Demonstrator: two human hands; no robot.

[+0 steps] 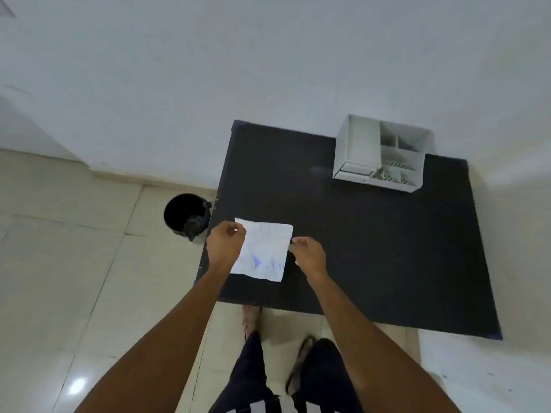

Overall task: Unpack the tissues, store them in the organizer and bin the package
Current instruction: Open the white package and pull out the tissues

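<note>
A white tissue package (264,251) with blue print lies flat near the left front of the black table (372,248). My left hand (225,242) pinches the package's upper left corner. My right hand (307,253) pinches its right edge. A white organizer (357,144) with several compartments stands at the table's far right, its large left compartment open to the top. A black bin (186,214) stands on the floor just left of the table.
A white wall runs behind the table. Beige floor tiles (74,263) spread to the left and in front. My legs and feet (298,368) are below the table's front edge.
</note>
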